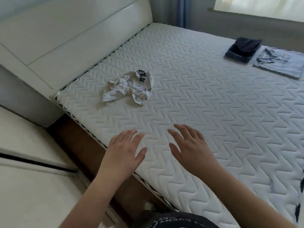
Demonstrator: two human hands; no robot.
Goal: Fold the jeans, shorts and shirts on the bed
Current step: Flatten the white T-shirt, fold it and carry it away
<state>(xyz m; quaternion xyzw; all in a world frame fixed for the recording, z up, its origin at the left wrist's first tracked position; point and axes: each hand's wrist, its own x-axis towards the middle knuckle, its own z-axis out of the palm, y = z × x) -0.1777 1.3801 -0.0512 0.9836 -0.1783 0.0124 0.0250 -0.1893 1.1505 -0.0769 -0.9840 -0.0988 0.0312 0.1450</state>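
A crumpled white shirt (130,87) with dark lettering lies on the quilted white mattress (205,112), near the headboard side. At the far right of the bed sit a folded dark navy garment (241,50) and, beside it, a folded light blue-grey shirt (279,63). My left hand (125,150) and my right hand (190,147) hover side by side over the near edge of the mattress, palms down, fingers straight and spread, holding nothing. Both hands are well short of the white shirt.
A cream padded headboard (74,35) runs along the left. A cream cabinet or bench (32,178) stands at lower left, with a brown floor gap (92,155) between it and the bed. A window (263,7) and blue curtain (181,12) are beyond.
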